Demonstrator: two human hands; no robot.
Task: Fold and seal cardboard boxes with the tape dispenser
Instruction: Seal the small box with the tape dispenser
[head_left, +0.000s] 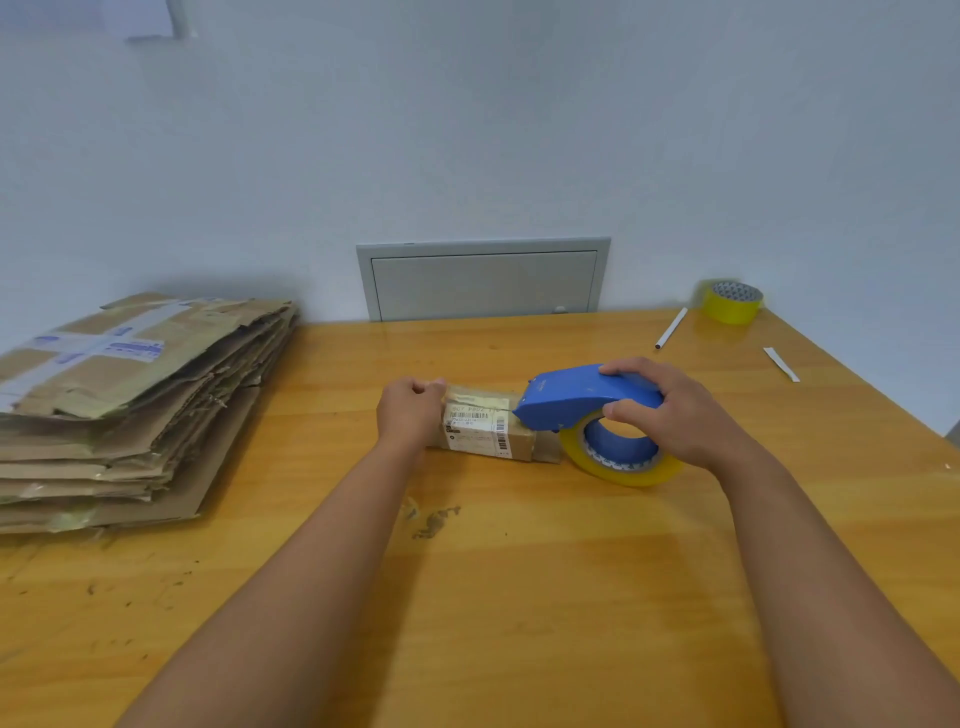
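Head view: a small cardboard box with a white shipping label is lying near the middle of the wooden tabletop. The left hand is sitting at the box's left end, fingers curled against that edge, its grip holding the box in place. The right hand is wrapping around the blue tape dispenser, fingers over the top of the housing and thumb at the roll's core; its grip is closed on the dispenser. The dispenser's front end is touching the box's right side, and the yellow tape roll is resting on the tabletop. A stack of flattened boxes is lying at the left. A spare tape roll, a white stick and a paper strip are sitting far right.
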